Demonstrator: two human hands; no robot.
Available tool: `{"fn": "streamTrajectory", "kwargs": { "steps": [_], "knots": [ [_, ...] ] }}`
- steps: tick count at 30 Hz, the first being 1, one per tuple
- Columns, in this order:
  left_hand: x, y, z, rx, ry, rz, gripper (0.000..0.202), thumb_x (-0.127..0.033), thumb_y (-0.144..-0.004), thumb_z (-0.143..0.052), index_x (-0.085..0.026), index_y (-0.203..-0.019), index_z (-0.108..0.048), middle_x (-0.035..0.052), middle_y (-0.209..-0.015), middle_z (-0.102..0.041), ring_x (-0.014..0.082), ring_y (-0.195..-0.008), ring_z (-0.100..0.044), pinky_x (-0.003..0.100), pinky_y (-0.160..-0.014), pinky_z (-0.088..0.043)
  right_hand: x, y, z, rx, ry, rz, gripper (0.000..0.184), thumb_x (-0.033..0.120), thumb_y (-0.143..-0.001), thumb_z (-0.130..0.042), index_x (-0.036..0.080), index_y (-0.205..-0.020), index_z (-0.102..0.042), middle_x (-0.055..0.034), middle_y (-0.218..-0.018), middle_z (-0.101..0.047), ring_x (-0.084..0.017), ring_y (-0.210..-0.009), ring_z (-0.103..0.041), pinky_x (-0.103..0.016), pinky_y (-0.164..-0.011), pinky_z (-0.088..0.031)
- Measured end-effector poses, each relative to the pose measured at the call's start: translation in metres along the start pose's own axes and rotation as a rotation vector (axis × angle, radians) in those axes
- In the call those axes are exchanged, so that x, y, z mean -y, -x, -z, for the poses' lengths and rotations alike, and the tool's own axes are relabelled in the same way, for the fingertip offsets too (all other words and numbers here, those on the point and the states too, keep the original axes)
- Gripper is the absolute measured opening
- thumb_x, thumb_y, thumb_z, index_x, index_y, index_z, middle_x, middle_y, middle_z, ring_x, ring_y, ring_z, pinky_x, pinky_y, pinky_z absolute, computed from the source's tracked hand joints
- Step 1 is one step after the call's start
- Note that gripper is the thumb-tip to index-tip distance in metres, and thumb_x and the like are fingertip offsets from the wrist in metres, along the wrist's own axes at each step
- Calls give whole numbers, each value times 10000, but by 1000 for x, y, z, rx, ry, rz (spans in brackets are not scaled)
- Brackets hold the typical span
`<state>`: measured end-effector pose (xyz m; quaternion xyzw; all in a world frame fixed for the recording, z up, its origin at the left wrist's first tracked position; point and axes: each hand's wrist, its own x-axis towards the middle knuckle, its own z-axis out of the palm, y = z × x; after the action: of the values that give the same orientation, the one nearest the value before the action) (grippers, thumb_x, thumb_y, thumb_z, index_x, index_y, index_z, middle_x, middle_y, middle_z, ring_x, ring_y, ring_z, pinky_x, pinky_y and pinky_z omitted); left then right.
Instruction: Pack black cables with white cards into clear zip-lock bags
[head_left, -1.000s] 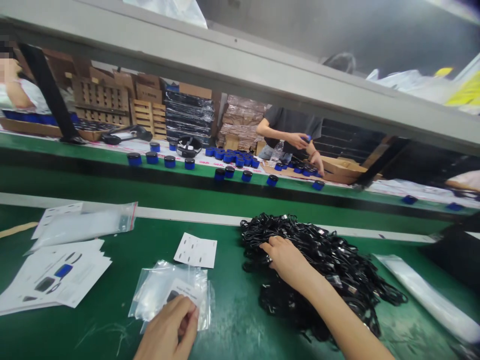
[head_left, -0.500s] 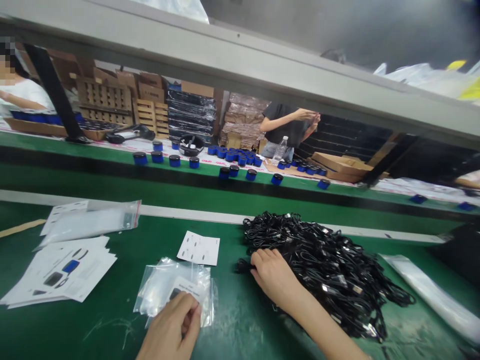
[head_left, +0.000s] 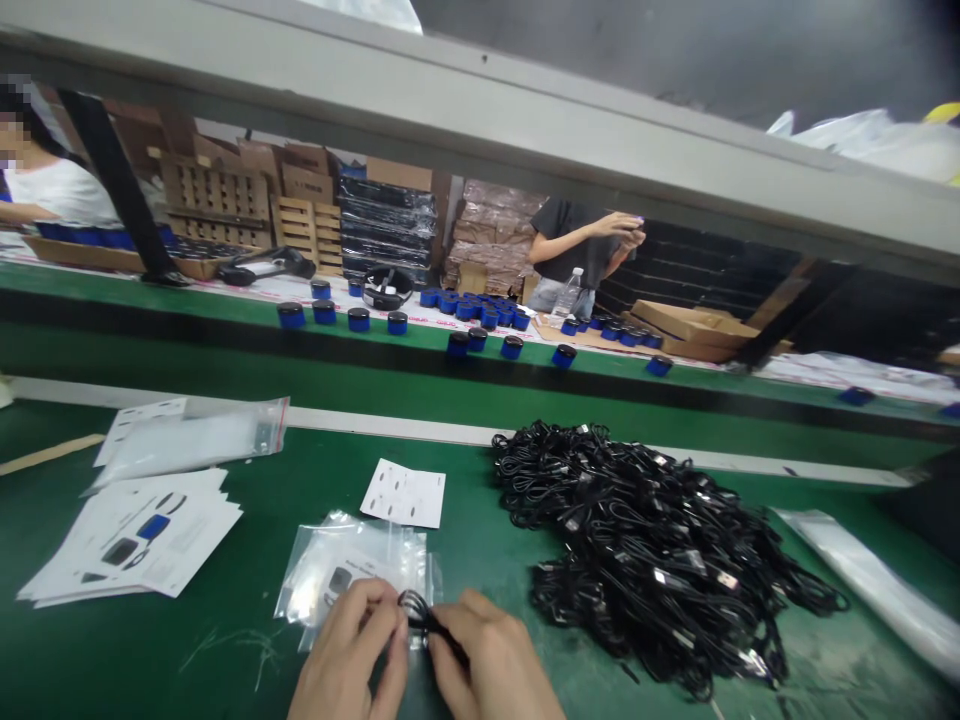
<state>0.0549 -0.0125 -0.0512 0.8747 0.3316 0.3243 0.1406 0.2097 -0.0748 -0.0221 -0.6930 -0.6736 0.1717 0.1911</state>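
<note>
My right hand pinches a small coiled black cable at the bottom middle of the view. My left hand is closed on the edge of a clear plastic bag that has a printed card inside. The cable's coil sits right at the bag's edge, between my two hands. To the right lies a big heap of black coiled cables on the green table.
A stack of printed leaflets and a clear zip bag lie at the left. A white sticker sheet sits behind the bags. Blue jars line the far belt. Other people stand at the far bench. Long plastic bags lie at the right.
My right hand left the cable heap and came left and down to my left hand, bringing one coiled cable. My left hand stayed on the plastic bag.
</note>
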Motion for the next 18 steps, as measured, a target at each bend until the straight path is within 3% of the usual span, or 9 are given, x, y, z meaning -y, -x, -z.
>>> {"fn": "streamTrajectory", "kwargs": {
  "steps": [2,6,8,12,15,17,18],
  "knots": [
    [0,3,-3,-57,-34,-28,140,-206,-874,-449,-235,-875,-587,55,-969,-546,170,-844,-625,234,-707,-528,4,-2,-1,-44,6,4,220,67,-804,-501,182,-871,-676,-49,-792,-659,-182,-693,-668,-218,-618,-491],
    [-2,10,-12,-91,-9,93,204,-228,-889,-408,-243,-833,-604,82,-1144,-473,222,-977,-568,341,-779,-521,12,-3,-11,-116,126,-47,249,51,-819,-529,169,-980,-678,-79,-858,-665,-227,-750,-671,-284,-664,-532],
    [-1,13,-16,-78,21,121,211,-237,-894,-399,-250,-835,-601,80,-1213,-444,249,-1067,-523,393,-839,-493,12,0,-16,-131,81,-86,306,27,-796,-543,144,-1052,-663,-101,-901,-665,-232,-802,-669,-294,-717,-538],
    [-1,14,-17,-54,92,158,203,-247,-901,-398,-252,-812,-580,68,-1240,-446,240,-1109,-507,384,-872,-470,-1,14,-19,-109,-267,-63,588,8,-690,-561,131,-1265,-541,-124,-1052,-658,-219,-947,-649,-283,-845,-505],
    [-2,14,-16,-57,127,180,191,-250,-899,-406,-260,-821,-581,59,-1244,-445,233,-1107,-511,376,-873,-466,-13,18,-21,-137,-687,-116,400,108,-744,-561,147,-1138,-614,-103,-986,-704,-204,-890,-673,-292,-807,-519],
    [-4,15,-17,-71,143,181,194,-248,-900,-405,-261,-829,-585,58,-1248,-439,226,-1098,-520,366,-869,-469,-16,16,-24,-162,-972,-215,226,234,-741,-654,148,-951,-658,-85,-856,-730,-200,-779,-692,-282,-716,-537],
    [-6,16,-17,-82,148,181,200,-243,-902,-402,-259,-827,-587,59,-1254,-434,222,-1096,-524,360,-868,-470,-16,14,-27,-172,-1066,-257,228,284,-703,-715,148,-878,-662,-72,-785,-732,-195,-720,-692,-272,-668,-540]
  ]
}}
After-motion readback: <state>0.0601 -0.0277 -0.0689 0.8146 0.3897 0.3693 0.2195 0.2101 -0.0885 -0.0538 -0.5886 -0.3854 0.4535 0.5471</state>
